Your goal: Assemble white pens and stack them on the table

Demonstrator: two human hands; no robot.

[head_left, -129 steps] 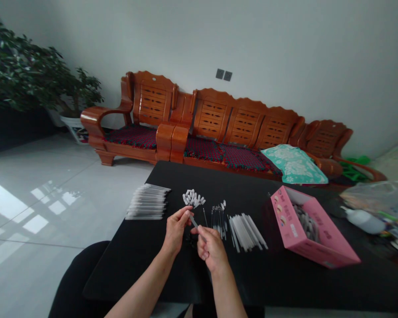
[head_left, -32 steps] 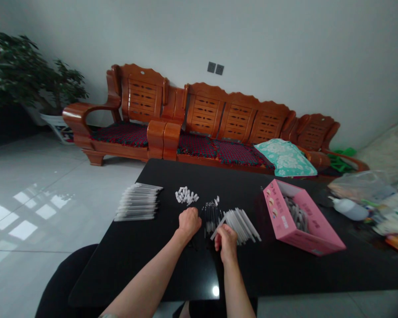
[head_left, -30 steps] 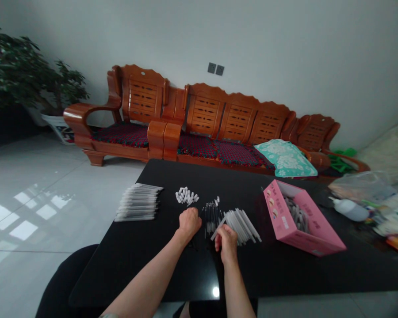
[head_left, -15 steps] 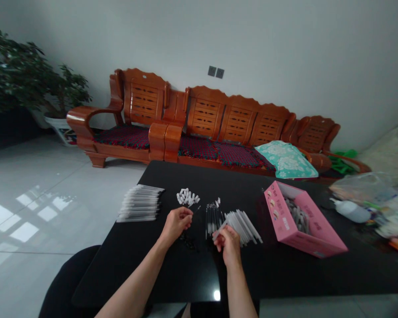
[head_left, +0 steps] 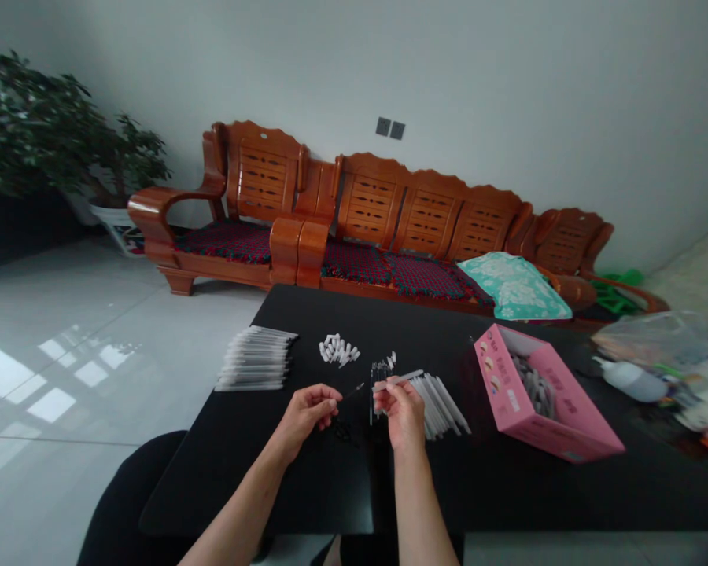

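Note:
A thin dark pen refill (head_left: pixel 354 390) with a pale tip is pinched in my left hand (head_left: pixel 310 409), pointing up and right. My right hand (head_left: pixel 402 410) has its fingers closed on a whitish translucent pen barrel (head_left: pixel 411 376), held almost level. Behind that hand lies a bundle of dark refills (head_left: pixel 380 368), partly hidden. More loose barrels (head_left: pixel 442 405) fan out to its right. A small heap of white caps (head_left: pixel 337 350) lies beyond my left hand. At the table's left edge, pens (head_left: pixel 256 358) with pale barrels lie in a neat row.
A pink box (head_left: pixel 543 393) holding greyish pieces stands on the black table (head_left: pixel 307 487) to the right. Past it are a white bottle (head_left: pixel 634 380) and plastic bags (head_left: pixel 661 334). A wooden sofa (head_left: pixel 369 200) with a turquoise pillow (head_left: pixel 516 284) runs behind the table.
My right hand has raised the barrel and turned it from slanting to nearly level. My left hand has come slightly nearer me, away from the caps, with the refill. The view has shifted slightly.

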